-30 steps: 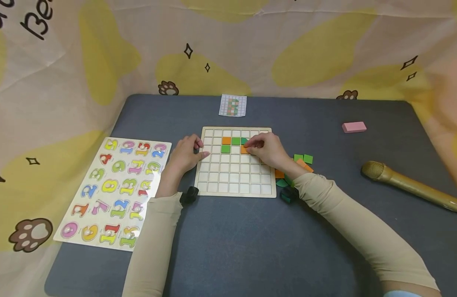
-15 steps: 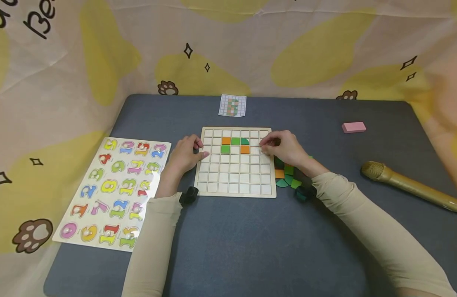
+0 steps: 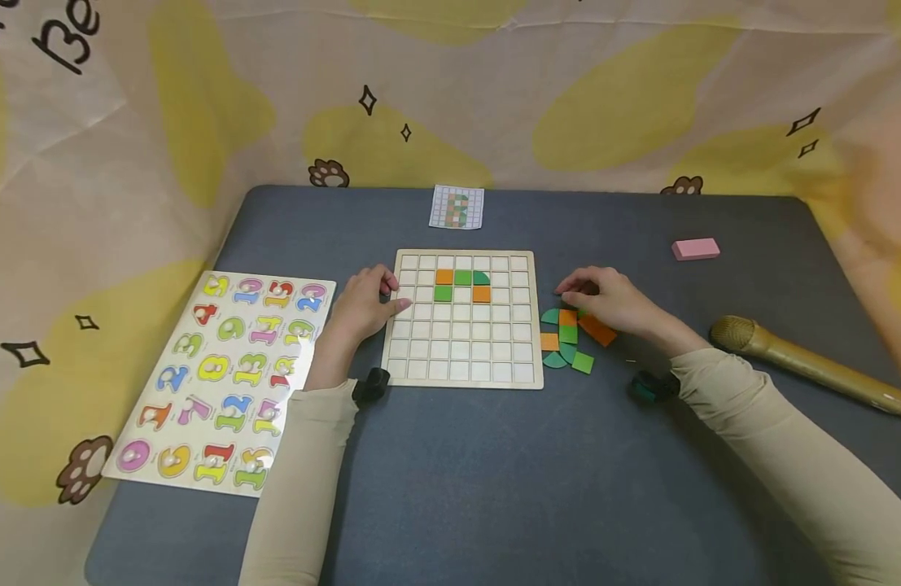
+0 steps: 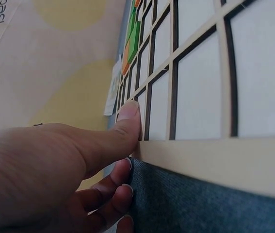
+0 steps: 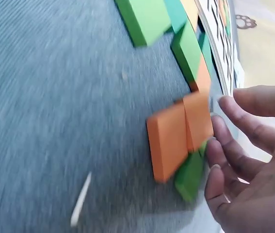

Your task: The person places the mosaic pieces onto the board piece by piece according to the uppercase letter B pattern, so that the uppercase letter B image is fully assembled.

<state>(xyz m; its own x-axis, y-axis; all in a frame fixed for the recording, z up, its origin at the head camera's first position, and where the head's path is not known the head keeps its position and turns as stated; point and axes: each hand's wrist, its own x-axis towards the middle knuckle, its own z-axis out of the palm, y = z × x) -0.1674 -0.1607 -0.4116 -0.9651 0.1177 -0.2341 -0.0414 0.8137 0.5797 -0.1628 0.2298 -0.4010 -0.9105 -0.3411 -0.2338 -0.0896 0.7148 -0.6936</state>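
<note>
A square wooden grid board (image 3: 461, 348) lies mid-table, with orange and green tiles and a green quarter-round tile (image 3: 481, 278) in its upper cells. My left hand (image 3: 365, 301) holds its left edge. In the left wrist view the thumb (image 4: 129, 116) presses on the rim, and curled fingertips (image 4: 123, 191) sit at the board's side. My right hand (image 3: 604, 297) hovers over a loose pile right of the board, fingers relaxed and holding nothing. In the right wrist view the fingertips are close to two orange tiles (image 5: 171, 141), with green tiles (image 5: 188, 53) around them.
A small card with a coloured grid pattern (image 3: 456, 207) lies behind the board. At the left is a number puzzle board (image 3: 223, 382), partly under the left forearm. A pink block (image 3: 695, 249) and a gold microphone (image 3: 809, 362) lie at the right.
My right hand has drawn back from the board's upper cells, rightward to the loose tiles, leaving an orange tile and the green quarter-round visible in their cells. The left hand stays at the edge.
</note>
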